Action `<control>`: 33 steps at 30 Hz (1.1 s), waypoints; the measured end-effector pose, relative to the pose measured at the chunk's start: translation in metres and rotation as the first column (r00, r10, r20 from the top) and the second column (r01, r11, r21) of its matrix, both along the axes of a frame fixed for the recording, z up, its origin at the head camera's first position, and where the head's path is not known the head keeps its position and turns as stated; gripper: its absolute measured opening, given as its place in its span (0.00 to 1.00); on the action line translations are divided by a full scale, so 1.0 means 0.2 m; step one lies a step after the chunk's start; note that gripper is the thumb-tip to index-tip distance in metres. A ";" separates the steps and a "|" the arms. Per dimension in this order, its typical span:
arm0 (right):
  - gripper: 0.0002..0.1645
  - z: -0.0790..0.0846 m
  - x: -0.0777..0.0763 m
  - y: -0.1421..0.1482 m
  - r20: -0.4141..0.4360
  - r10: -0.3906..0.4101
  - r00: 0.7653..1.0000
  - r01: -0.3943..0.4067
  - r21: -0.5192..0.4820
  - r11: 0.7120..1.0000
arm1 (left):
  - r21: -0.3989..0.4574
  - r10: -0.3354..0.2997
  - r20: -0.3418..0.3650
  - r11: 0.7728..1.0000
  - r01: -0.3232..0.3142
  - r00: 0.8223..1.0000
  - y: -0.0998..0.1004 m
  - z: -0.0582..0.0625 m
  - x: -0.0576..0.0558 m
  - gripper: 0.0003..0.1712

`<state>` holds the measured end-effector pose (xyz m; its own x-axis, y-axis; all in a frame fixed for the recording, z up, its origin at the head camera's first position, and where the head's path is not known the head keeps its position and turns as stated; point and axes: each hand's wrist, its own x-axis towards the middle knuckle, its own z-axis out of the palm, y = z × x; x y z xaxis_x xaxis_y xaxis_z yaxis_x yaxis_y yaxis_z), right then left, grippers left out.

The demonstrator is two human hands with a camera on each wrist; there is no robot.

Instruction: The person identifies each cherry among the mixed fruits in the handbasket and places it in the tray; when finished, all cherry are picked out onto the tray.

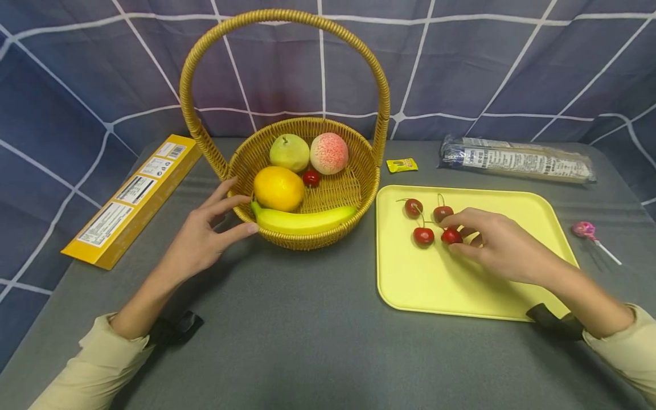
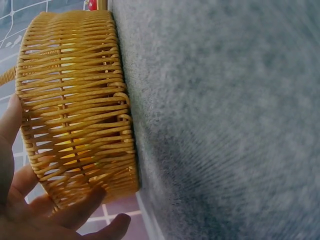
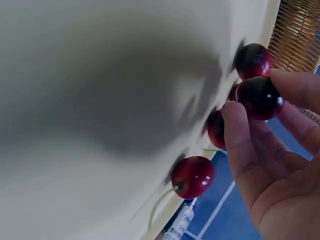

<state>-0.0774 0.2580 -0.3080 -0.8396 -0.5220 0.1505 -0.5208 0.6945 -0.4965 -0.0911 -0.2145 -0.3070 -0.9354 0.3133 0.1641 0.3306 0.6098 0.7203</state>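
Note:
My left hand (image 1: pixel 202 233) holds the left side of a wicker basket (image 1: pixel 302 242), thumb and fingers spread about its rim; in the left wrist view its fingers touch the woven wall. Inside the basket are a banana (image 1: pixel 307 221), a yellow lemon-like fruit (image 1: pixel 278 188), a green pear-like fruit (image 1: pixel 289 152), a peach (image 1: pixel 329 154) and a cherry (image 1: pixel 311 177). Over the yellow tray (image 1: pixel 410 285), my right hand (image 1: pixel 492 245) pinches a dark red cherry (image 3: pixel 260 97) between thumb and fingers. Several other cherries (image 1: pixel 423 236) with stems lie close by; one cherry (image 3: pixel 193 176) is hidden from the head view.
A yellow box (image 1: pixel 133 199) with white labels lies left of the basket. Behind the tray are a small yellow packet (image 1: pixel 402 165) and a long clear-wrapped package (image 1: pixel 517 159). A pink lollipop (image 1: pixel 584 229) lies right of the tray. A blue checked curtain (image 1: pixel 461 68) stands behind.

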 end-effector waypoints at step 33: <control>0.13 0.07 -0.04 -0.09 -0.112 -0.088 0.990 0.085 -0.028 0.996 | 0.019 -0.004 0.010 1.000 0.004 1.000 0.00 0.00 0.00 0.27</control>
